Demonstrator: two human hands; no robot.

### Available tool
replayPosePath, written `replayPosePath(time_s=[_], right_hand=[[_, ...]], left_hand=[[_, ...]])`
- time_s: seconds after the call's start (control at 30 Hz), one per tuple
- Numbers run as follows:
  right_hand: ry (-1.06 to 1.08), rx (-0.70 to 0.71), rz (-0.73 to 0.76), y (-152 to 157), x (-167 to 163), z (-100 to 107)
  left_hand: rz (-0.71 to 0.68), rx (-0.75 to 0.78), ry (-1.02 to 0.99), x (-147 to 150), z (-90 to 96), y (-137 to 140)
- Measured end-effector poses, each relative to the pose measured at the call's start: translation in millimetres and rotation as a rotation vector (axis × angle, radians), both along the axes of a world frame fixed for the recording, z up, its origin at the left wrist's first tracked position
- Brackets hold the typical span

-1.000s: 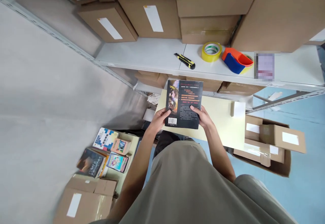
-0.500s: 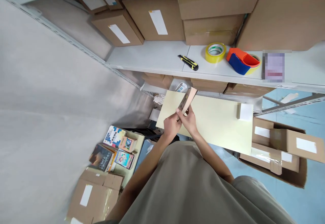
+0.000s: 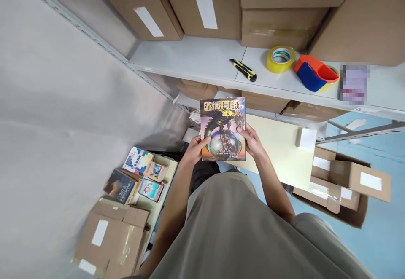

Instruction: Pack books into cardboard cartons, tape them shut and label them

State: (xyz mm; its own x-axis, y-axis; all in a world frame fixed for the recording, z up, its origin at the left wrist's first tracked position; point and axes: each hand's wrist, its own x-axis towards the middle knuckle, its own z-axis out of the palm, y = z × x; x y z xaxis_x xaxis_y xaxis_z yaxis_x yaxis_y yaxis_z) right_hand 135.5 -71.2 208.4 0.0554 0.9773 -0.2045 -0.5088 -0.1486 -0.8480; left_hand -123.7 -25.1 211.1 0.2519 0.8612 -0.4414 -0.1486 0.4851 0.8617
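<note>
A paperback book (image 3: 223, 129) with a dragon and a glassy sphere on its cover faces me, upright in view, held above the near side of the pale yellow table (image 3: 278, 152). My left hand (image 3: 195, 149) grips its left edge, thumb on the cover. On the right edge my right hand (image 3: 251, 139) is closed too, its thumb pressing the front. The other fingers are mostly hidden behind the book. A small white box (image 3: 306, 138) stands at the table's right end.
On the grey shelf (image 3: 186, 57) lie a utility knife (image 3: 243, 70), a yellow tape roll (image 3: 280, 59) and an orange-blue tape dispenser (image 3: 314, 74). Cardboard boxes (image 3: 205, 13) stand behind. Several books (image 3: 120, 186) and a carton (image 3: 110, 237) are at lower left, an open carton (image 3: 357, 215) at right.
The book was edge-on and tilted; now its cover is turned toward me. My hands have moved apart to its two side edges. The view has shifted slightly.
</note>
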Motion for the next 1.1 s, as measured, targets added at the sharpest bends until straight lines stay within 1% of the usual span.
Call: replayPosePath(time_s=[0.07,0.1,0.17,0.23,0.27,0.33,0.4,0.43,0.53,0.6,0.63,0.67,0.73,0.77,0.83,0.9,0.93,1.0,1.1], right_hand=[[-0.097,0.011,0.006,4,3,1],[-0.168,0.014,-0.022,7,3,1],[-0.337,0.022,-0.138,10,1,3],[-0.468,0.046,-0.217,10,-9,8],[-0.497,0.068,-0.202,9,-17,12],[-0.503,0.109,-0.089,5,-35,17],[-0.52,0.106,-0.012,4,-52,16],[-0.545,0.081,-0.014,6,-58,13],[-0.641,-0.027,-0.085,19,-61,-8],[-0.642,-0.058,-0.096,31,-52,-26],[-0.605,-0.055,-0.087,35,-46,-33],[-0.543,-0.045,-0.068,37,-41,-38],[-0.38,-0.02,-0.018,35,-30,-42],[-0.306,-0.015,0.005,32,-25,-41],[-0.209,-0.018,0.058,23,-17,-36],[-0.177,-0.021,0.092,16,-11,-29],[-0.179,-0.017,0.1,14,-8,-27],[-0.211,-0.001,0.087,15,-3,-26],[-0.347,0.028,-0.013,19,3,-31]], left_hand=[[0.041,0.011,0.018,4,1.3,-3],[0.057,0.026,0.03,6,3.0,-4],[0.098,0.112,0.063,11,7.2,-5],[0.154,0.24,0.178,18,10.3,-9],[0.184,0.302,0.272,23,10.9,-13],[0.205,0.38,0.477,37,9.3,-25],[0.151,0.404,0.599,54,3.9,-39],[0.109,0.408,0.609,62,0.0,-44],[0.0,0.435,0.488,73,-15.3,-49],[-0.008,0.443,0.386,66,-27.4,-41],[0.029,0.427,0.356,59,-33.4,-35],[0.094,0.388,0.339,49,-39.0,-28],[0.236,0.235,0.297,26,-47.2,-15],[0.257,0.138,0.244,15,-49.3,-10],[0.179,-0.019,0.089,-4,-48.7,-5],[0.075,-0.065,-0.038,-15,-42.7,-4],[0.055,-0.054,-0.066,-17,-38.3,-5],[0.065,-0.009,-0.062,-16,-28.4,-7],[0.099,0.078,0.014,-8,-14.7,-6]])
